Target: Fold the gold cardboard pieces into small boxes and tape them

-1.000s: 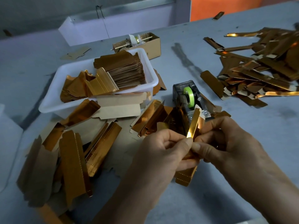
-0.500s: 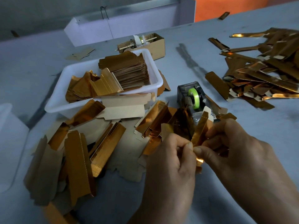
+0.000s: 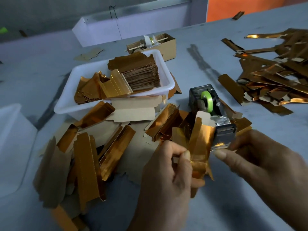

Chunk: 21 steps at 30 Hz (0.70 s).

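Fingers [image 3: 185,155] of left hand [image 3: 166,177] pinch gold cardboard piece [image 3: 200,144]

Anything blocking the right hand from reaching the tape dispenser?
Nothing visible does. The right hand sits just in front of the tape dispenser; the gold piece gripped by the left hand stands to the side.

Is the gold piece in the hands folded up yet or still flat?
Partly folded: the gold piece bends into panels with its top flap open, gripped by the left hand; the right hand is beside it.
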Tool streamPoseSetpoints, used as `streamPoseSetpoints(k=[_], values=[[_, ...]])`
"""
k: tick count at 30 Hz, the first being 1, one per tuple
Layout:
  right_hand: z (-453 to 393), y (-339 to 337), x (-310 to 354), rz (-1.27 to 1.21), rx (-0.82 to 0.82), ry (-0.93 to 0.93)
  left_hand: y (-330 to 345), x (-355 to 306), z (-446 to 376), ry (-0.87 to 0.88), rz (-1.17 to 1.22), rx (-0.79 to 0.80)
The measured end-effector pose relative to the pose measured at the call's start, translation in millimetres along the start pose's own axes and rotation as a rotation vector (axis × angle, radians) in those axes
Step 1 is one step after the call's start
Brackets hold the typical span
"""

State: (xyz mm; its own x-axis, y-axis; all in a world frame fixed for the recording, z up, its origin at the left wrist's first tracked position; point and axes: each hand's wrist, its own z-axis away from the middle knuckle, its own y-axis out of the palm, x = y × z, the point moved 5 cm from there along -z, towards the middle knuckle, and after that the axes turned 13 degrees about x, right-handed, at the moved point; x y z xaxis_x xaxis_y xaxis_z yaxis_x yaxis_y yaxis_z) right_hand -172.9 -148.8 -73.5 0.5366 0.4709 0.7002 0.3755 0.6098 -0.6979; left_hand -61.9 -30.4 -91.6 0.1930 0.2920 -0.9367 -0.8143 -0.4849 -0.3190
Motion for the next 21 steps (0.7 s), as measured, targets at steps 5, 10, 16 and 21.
streamPoseSetpoints(k=[5,10,16,21], values=[[-3.6,37.7,-8.1,-0.467,0.277,0.027,13.4,7.9,2.0,-0.136,0.098,0.134],[-6.4,48.8,-14.8,-0.644,0.504,0.039,12.9,22.3,4.3,-0.282,0.254,0.314],[-9.9,36.4,-20.5,-0.608,0.505,-0.033,-9.4,18.8,-4.1,-0.264,0.178,0.385],[-26.7,-19.1,-21.8,-0.735,0.136,-0.198,-39.6,22.5,-38.3,-0.031,-0.506,-0.162]])
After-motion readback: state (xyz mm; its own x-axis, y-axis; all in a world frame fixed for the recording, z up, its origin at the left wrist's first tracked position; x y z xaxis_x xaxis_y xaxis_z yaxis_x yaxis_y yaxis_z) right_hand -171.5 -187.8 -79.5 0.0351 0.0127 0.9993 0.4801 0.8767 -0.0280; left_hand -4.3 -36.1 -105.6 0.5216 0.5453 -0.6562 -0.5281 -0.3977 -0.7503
